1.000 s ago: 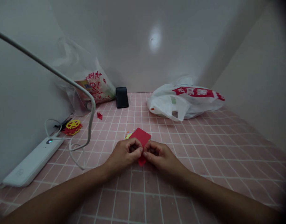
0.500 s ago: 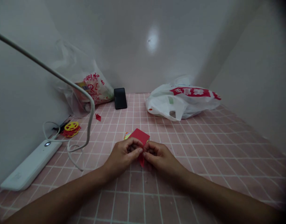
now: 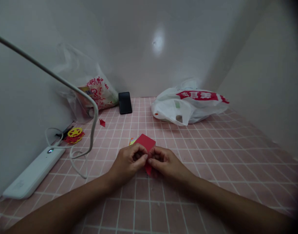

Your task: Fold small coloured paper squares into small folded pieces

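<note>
My left hand [image 3: 127, 164] and my right hand [image 3: 165, 163] meet over the pink tiled table [image 3: 212, 156], fingertips pinched together on a small piece of red paper [image 3: 147, 168] that hangs below them. Just beyond the fingers lies a red paper sheet [image 3: 146, 142] on top of a small stack of coloured sheets [image 3: 132, 141]. How the small piece is folded is hidden by my fingers.
A white power strip [image 3: 32, 174] with a looped cable [image 3: 90, 130] lies at the left. Yellow and red paper cut-outs [image 3: 73, 135] and a red scrap [image 3: 102, 122] sit nearby. At the back stand a clear plastic bag [image 3: 90, 87], a black phone [image 3: 125, 102] and a white plastic bag [image 3: 188, 105].
Both hands stay pinched on the small red paper in almost the same spot; the fingers shift slightly. The view has drifted a little.
</note>
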The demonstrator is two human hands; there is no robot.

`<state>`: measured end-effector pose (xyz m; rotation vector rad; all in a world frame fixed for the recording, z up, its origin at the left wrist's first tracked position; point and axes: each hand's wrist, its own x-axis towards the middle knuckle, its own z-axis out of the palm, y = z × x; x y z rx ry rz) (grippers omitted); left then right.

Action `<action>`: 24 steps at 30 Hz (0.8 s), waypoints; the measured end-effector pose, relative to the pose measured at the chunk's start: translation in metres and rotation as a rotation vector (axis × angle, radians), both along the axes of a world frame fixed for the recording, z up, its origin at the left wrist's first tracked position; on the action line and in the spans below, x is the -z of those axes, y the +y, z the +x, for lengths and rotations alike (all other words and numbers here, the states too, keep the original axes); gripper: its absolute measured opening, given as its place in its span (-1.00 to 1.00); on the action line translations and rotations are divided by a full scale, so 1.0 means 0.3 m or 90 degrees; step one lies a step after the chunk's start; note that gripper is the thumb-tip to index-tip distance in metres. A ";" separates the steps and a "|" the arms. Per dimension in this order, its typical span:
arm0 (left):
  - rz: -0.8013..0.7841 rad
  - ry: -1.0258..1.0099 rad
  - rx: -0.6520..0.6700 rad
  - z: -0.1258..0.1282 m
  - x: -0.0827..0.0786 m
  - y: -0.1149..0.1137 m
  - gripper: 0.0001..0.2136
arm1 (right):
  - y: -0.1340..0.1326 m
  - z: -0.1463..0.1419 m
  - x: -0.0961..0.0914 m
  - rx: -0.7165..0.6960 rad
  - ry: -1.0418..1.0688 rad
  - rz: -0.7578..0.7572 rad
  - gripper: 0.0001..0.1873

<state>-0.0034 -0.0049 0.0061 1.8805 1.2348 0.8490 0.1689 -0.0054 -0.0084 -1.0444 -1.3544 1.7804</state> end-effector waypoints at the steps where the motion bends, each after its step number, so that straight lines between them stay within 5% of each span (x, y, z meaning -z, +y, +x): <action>1: 0.039 0.011 0.002 -0.001 0.004 -0.002 -0.94 | 0.000 -0.001 0.000 -0.004 0.013 -0.002 -0.85; 10: 0.300 0.073 0.010 -0.001 0.016 -0.010 -0.91 | 0.007 0.001 0.021 0.041 0.027 0.038 -0.89; 15: 0.279 0.044 -0.051 -0.007 0.015 -0.005 -0.93 | 0.006 0.000 0.012 0.026 0.025 0.008 -0.79; 24: 0.322 0.039 -0.029 -0.003 0.022 -0.019 -0.92 | 0.007 -0.003 0.019 0.021 0.061 -0.014 -0.80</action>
